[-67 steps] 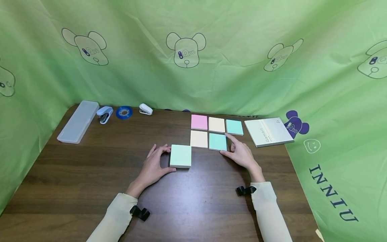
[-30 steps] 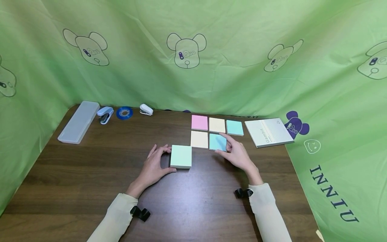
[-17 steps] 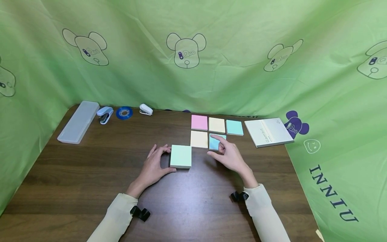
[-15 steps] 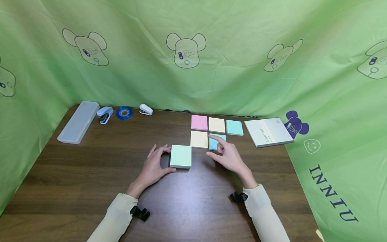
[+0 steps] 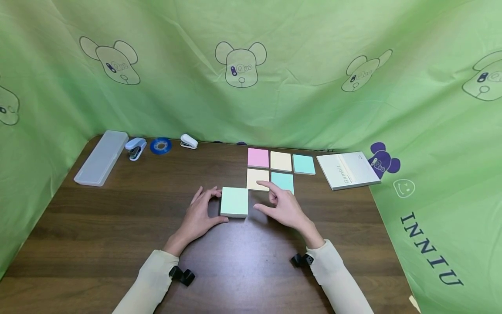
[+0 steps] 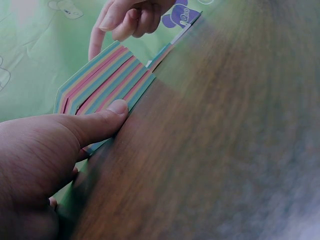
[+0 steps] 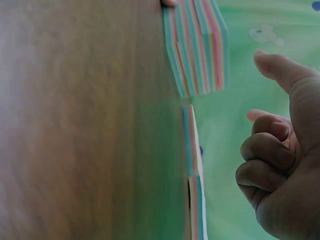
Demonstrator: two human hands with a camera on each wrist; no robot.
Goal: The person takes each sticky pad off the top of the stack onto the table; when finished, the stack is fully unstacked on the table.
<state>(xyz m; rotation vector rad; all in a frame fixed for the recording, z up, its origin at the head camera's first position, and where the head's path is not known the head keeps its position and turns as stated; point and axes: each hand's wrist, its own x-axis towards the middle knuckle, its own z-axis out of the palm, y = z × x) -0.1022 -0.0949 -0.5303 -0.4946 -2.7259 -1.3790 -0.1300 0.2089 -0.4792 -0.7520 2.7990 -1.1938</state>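
Note:
My left hand point(image 5: 198, 218) holds a thick stack of sticky notes point(image 5: 234, 202) on the table, its thumb by the near corner and fingers along the left side. The stack's top is pale green, and the left wrist view shows its striped, multicoloured sides under the thumb point(image 6: 117, 107). To the stack's right, my right hand point(image 5: 284, 207) hovers with thumb and index finger spread and nothing between them; its other fingers curl in. The index finger overlaps a cream sticky note pad point(image 5: 255, 175) in the head view. Beside that lies a turquoise pad point(image 5: 283, 180).
Behind lie a pink pad point(image 5: 258, 158), a second cream pad point(image 5: 280, 161) and a second turquoise pad point(image 5: 303, 165). A white notebook point(image 5: 349, 170) is at right. Back left hold a clear case point(image 5: 102, 158), blue stapler point(image 5: 136, 148), blue tape roll point(image 5: 161, 146) and white stapler point(image 5: 189, 141).
My right hand has left the front turquoise pad's right edge and moved left and nearer, toward the thick stack. The left hand and the stack have stayed put.

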